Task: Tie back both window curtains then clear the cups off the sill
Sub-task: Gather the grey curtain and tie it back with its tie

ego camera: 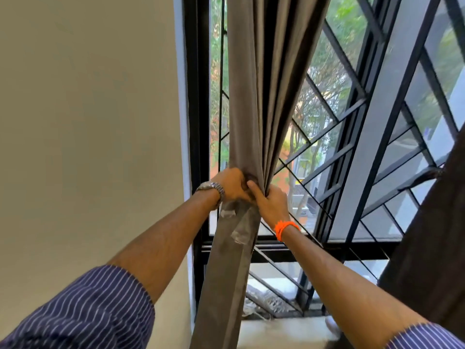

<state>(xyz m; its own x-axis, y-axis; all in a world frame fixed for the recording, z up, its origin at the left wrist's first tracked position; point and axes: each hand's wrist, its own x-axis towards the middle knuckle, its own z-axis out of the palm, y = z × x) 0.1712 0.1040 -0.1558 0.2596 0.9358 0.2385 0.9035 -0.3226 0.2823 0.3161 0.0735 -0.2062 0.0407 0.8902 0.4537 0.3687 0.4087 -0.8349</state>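
The left hand [230, 183] and right hand [273, 205], touching each other, both clench the gathered grey curtain [254, 96] at one waist. Its long axis runs straight up and down through the grip (no tie-back shows). The darker curtain [427, 235] hangs well to the right and the sill [281, 331] lies below.

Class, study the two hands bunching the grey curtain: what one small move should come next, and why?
Probably hold the bunch with the left hand alone and free the right hand to wrap a tie round it. Both hands grip the gathered grey curtain by the window frame, and no tie shows round it yet.
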